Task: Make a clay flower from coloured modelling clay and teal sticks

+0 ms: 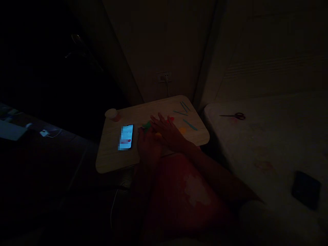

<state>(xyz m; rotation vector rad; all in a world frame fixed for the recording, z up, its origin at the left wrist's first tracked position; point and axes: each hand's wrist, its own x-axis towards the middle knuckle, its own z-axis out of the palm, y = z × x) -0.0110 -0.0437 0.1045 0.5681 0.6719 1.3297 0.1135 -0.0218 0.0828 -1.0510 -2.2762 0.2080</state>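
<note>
In the dim light my right hand (167,132) is laid over the small table (112,160), palm down, its fingers stretched out and apart. Close beside it and partly under it is my left hand (148,143), its fingers too dark to make out. A green piece (147,126), soft-looking like modelling clay, shows at the fingertips of both hands; whether the left fingers grip it I cannot tell. A red piece (171,119) lies just past my right hand. An orange-yellow piece (182,130) is to the right of that hand.
A lit phone (126,137) lies left of my hands. Behind it stands a lidded tub (112,115). Several blue-green sticks (190,124) are at the table's right. Scissors (233,116) and a dark flat object (306,189) rest on the pale bed-like surface (246,147). A wall socket (164,77) holds a plug.
</note>
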